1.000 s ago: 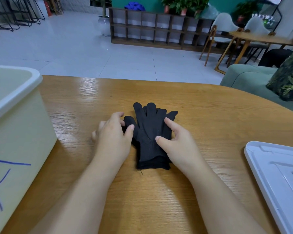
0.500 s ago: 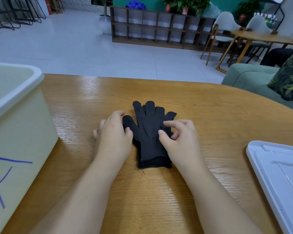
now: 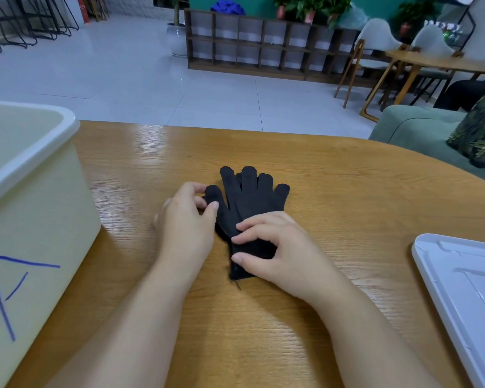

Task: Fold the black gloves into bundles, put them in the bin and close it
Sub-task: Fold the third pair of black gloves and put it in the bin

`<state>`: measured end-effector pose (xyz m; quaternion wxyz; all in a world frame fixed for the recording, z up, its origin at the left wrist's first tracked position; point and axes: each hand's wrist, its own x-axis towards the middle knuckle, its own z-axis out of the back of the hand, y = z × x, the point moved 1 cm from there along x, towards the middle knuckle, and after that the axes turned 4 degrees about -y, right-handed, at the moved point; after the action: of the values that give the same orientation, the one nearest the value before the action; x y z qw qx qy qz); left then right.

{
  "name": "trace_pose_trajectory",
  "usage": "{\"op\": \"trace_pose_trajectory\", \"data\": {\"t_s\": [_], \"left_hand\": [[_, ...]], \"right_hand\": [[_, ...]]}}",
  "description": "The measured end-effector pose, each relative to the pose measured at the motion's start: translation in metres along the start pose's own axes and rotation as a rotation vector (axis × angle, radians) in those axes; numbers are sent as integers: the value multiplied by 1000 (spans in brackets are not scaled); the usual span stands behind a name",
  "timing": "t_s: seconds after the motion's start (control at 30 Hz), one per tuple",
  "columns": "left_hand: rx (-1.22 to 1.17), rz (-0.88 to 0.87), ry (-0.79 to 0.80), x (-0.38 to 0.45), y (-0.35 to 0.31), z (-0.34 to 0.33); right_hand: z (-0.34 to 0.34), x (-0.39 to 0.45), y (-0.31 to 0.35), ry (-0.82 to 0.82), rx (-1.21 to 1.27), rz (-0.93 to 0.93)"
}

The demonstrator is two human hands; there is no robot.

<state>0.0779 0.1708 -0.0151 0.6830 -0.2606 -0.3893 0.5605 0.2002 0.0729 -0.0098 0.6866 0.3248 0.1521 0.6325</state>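
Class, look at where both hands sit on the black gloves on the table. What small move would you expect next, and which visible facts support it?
Probably a first fold: the right hand lifts the cuff end and turns it toward the fingertips. The black gloves lie flat and stacked on the table, not yet bundled; the left hand pinches the thumb part, steadying them. The bin stands open at the left, its lid lying to the right.

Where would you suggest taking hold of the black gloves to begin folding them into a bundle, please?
Probably the cuff end, from the near side. The black gloves lie flat and stacked on the table, fingers pointing away, the cuff edge nearest the person. The right hand already rests there; the left hand pinches the thumb.
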Motion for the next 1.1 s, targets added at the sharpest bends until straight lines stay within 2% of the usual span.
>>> {"op": "trace_pose_trajectory", "data": {"t_s": [0.13,0.2,0.33,0.43,0.57,0.63,0.73,0.83,0.97,1.1], "left_hand": [[-6,-7,-5,1,2,-2],[108,-42,-30,1,3,-3],[397,-4,-36,0,5,-5],[437,-14,-26,0,7,-6],[400,-25,-11,0,5,-4],[392,-16,-7,1,4,-3],[298,3,-8,1,-1,-2],[119,-58,-4,-2,-7,-1],[-149,-116,114,-5,-9,-2],[-247,-187,206,-8,-10,-5]], "right_hand": [[-1,-1,1,4,3,9],[-1,0,3,-44,26,14],[1,1,2,-201,14,17],[-1,2,2,-133,-41,8],[-5,2,2,37,-126,-7],[-6,2,1,70,-149,-18],[-5,3,0,66,-137,-21],[-5,3,1,57,-138,-12],[-6,4,0,46,-128,-5],[-5,5,0,19,-107,-4]]}}
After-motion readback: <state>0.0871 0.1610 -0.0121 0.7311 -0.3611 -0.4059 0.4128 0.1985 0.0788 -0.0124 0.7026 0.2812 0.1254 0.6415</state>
